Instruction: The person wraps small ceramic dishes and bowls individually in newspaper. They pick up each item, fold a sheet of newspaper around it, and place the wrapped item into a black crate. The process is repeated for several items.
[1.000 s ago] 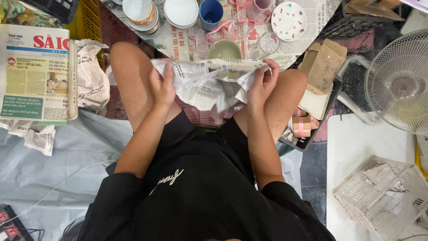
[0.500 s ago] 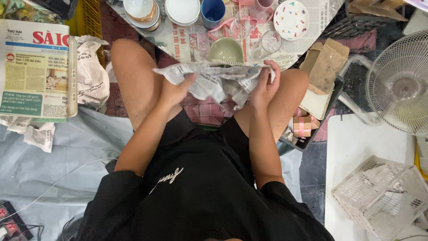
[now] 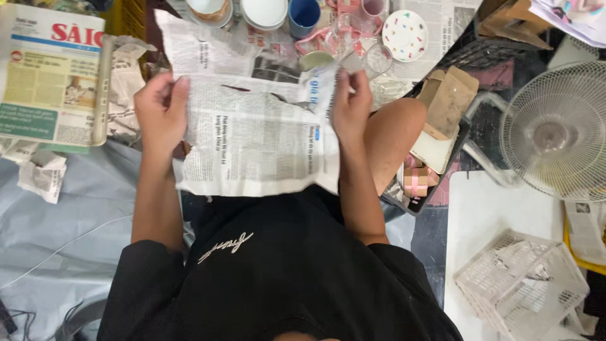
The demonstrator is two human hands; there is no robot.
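Grey sheeting (image 3: 57, 221) covers the floor where a person in black sits, holding a crumpled newspaper sheet (image 3: 255, 136) spread flat above the lap. Left hand (image 3: 161, 110) pinches its left edge; right hand (image 3: 350, 107) grips the upper right edge. Beyond the sheet stand a blue cup (image 3: 303, 15), white bowls (image 3: 264, 11) and a dotted plate (image 3: 404, 34). At left lies a folded newspaper (image 3: 47, 76) with a red masthead. Flattened brown cartons (image 3: 445, 104) sit right, near a white fan (image 3: 555, 132) and white basket (image 3: 521, 284).
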